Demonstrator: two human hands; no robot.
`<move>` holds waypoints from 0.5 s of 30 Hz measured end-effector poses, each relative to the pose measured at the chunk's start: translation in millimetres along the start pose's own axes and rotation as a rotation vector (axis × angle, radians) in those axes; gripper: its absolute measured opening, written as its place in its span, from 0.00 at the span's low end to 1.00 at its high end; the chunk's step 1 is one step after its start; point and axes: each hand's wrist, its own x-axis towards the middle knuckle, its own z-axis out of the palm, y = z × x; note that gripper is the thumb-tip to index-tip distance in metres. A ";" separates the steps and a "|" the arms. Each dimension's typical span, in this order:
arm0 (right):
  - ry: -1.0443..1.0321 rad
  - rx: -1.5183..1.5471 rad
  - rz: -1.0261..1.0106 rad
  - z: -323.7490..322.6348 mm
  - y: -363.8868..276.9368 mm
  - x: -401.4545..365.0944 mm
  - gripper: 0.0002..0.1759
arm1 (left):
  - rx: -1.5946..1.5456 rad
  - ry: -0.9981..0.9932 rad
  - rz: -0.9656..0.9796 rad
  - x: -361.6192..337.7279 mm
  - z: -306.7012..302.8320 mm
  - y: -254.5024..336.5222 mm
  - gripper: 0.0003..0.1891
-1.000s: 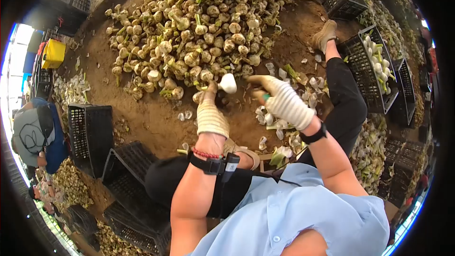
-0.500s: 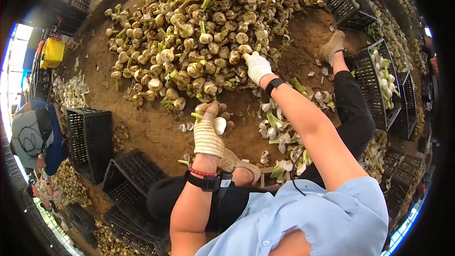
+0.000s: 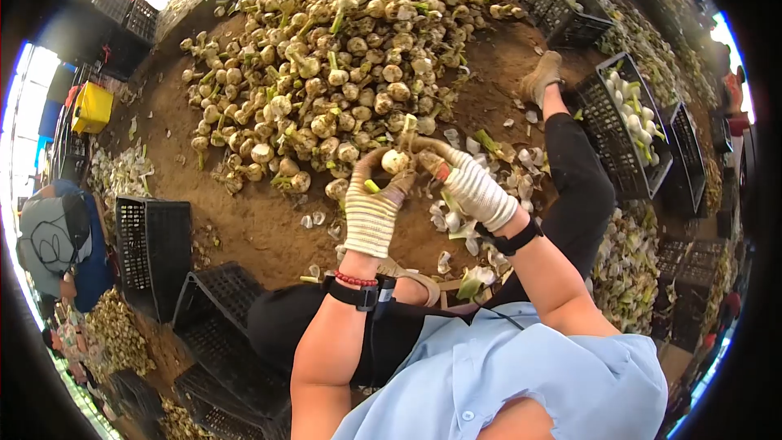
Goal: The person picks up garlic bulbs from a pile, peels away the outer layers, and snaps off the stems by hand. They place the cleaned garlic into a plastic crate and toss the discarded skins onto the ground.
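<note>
A garlic bulb (image 3: 397, 162) with its stem pointing up is held between my two gloved hands, in front of the pile's near edge. My left hand (image 3: 375, 208) curls its fingers and thumb around the bulb's left side and underside. A short green stalk piece shows by that palm. My right hand (image 3: 474, 185) is closed at the bulb's right side, its fingers bent toward the stem. A small red-orange patch shows by the right fingers; what it is I cannot make out. Beyond both hands spreads the heap of soil-stained garlic (image 3: 326, 73).
At the right, a black crate (image 3: 627, 126) holds cleaned white garlic bulbs. Other black crates (image 3: 153, 253) stand at the left. Loose garlic skins (image 3: 521, 167) litter the dirt floor beside my right leg. A yellow container (image 3: 92, 107) and a seated person (image 3: 61, 236) are farther left.
My right hand has come back from the pile's edge to meet my left hand. The left hand has risen slightly and moved right, and a bulb now sits between them.
</note>
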 end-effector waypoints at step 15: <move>0.151 0.194 -0.231 24.8 -29.7 -32.0 0.19 | 1.053 0.065 0.793 -50.6 28.5 21.2 0.33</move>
